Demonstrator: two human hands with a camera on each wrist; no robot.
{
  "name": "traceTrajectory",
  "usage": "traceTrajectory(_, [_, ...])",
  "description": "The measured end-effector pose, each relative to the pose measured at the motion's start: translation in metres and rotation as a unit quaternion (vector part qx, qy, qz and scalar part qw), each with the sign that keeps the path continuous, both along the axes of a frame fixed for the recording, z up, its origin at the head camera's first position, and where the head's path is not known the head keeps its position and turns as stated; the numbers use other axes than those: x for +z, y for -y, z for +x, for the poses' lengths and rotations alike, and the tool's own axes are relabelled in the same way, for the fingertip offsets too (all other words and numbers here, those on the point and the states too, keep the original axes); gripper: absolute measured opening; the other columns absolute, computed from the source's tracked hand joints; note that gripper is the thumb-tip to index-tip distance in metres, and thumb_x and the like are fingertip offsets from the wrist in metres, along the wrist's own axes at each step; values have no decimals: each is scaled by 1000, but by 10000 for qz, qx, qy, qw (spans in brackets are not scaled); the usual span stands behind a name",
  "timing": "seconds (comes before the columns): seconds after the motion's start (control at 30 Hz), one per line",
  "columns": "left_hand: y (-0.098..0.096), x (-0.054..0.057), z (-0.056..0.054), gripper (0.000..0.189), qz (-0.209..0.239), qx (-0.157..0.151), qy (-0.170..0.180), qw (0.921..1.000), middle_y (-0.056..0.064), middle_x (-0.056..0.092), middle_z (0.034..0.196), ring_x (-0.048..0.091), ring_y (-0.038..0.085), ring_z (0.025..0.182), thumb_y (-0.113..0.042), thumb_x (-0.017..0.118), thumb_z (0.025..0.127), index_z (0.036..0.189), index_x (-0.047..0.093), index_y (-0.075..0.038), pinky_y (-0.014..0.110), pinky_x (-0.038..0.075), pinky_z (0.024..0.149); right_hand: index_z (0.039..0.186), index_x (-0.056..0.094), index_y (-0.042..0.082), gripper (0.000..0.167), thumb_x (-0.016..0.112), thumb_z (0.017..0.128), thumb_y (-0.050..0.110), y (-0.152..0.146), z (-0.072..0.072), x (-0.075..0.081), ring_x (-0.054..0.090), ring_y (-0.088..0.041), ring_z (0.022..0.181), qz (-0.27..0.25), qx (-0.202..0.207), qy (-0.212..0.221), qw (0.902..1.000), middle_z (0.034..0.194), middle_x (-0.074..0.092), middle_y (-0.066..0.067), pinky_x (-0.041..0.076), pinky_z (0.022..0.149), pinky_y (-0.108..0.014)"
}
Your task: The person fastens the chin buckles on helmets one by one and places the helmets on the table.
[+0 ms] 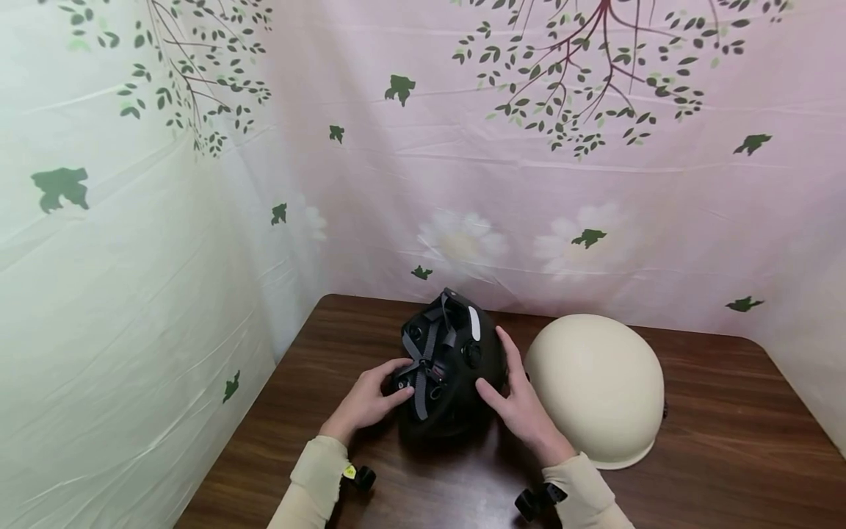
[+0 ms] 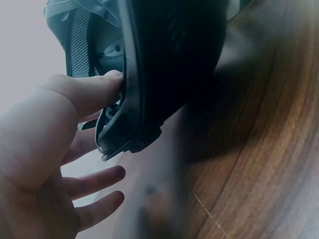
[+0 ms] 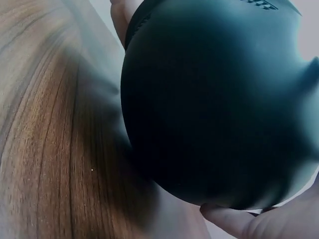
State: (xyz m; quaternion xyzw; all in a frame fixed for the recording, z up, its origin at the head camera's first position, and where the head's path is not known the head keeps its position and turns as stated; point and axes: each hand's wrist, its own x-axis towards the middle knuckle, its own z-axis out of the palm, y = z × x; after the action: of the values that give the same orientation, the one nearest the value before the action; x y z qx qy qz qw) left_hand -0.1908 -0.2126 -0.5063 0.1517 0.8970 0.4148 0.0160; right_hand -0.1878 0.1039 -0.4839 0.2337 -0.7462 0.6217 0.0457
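Observation:
A black helmet (image 1: 456, 367) is tipped on its side over the table, its padded inside and grey straps (image 1: 421, 393) turned to the left. My left hand (image 1: 366, 397) pinches its rim; in the left wrist view the thumb (image 2: 102, 89) lies inside the edge, while the lower fingers spread free. My right hand (image 1: 522, 411) holds the rounded shell from the right, thumb and fingers apart around it. The smooth outer shell (image 3: 214, 109) fills much of the right wrist view, with fingertips at its lower edge.
Close to the right of my right hand, a cream helmet (image 1: 598, 389) rests dome up on the brown wooden table (image 1: 727, 426). A leaf-patterned cloth (image 1: 370, 191) hangs behind the table and along its left side. Both wrists wear small black cameras.

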Motion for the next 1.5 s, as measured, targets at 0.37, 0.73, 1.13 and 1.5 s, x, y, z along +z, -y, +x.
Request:
traceTrajectory(0.37, [-2,12,-1,56,-69,-97,88,9999,1,58,152,53,24,141,-40,71,102,152,54,-22,53,41,117,169,16,29,100,79,91,22,3,2,5,21,-30,153,462,-321,-443,9974,171,21,-6,22,117,-63])
traceTrajectory(0.73, [1,16,-4,57,309,-72,-240,9992,12,60,148,59,33,135,-33,72,102,153,53,-16,56,46,111,169,19,24,98,80,91,20,4,3,3,23,-26,153,379,-380,-511,9973,170,23,-5,20,115,-19])
traceTrajectory(1.13, [-42,74,11,52,1586,-229,-1219,9795,6,71,134,72,22,110,-21,66,105,154,49,-23,38,59,91,169,16,25,101,80,91,22,5,7,2,29,-27,149,501,-428,-430,9969,169,24,-9,30,112,-23])
traceTrajectory(1.5, [-83,103,18,71,1842,-778,-842,9762,11,69,133,76,14,86,-21,76,97,160,43,-26,33,63,80,169,16,28,104,83,89,28,10,7,5,20,-32,155,716,-470,-619,9944,170,20,-8,25,116,-70])
